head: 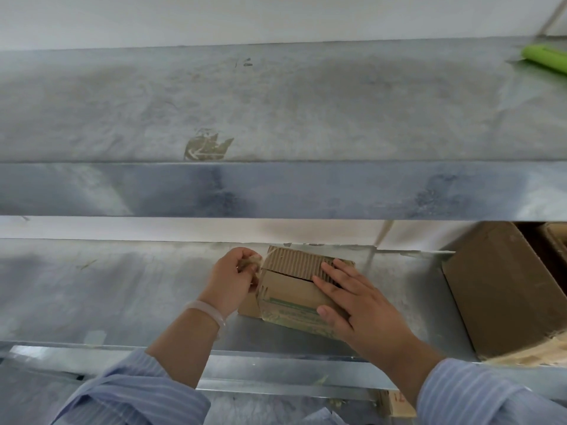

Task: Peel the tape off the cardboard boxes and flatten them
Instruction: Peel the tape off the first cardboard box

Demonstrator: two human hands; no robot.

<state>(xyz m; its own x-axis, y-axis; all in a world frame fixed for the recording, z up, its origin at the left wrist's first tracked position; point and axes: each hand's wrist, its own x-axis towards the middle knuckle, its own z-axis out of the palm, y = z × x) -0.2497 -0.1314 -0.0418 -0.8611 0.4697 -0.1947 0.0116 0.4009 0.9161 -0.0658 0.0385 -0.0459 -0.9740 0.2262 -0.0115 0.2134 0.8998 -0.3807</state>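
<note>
The lower shelf [122, 286] and upper shelf [276, 102] are grey sheet metal, mottled and scuffed, with a dull sheen. The small box [291, 292] is matt brown cardboard, and its top shows bare, ribbed fluting. The tape [247, 264] pinched in the left hand [233, 277] looks thin, tan and crumpled. The larger box [506, 286] is plain matt cardboard. The sleeve [138, 391] is striped woven cloth. The bracelet [205, 311] is smooth and milky.

Two-tier galvanised metal shelf [276, 191], white wall [245, 16] behind, soft even light, scuffed grey surfaces
</note>
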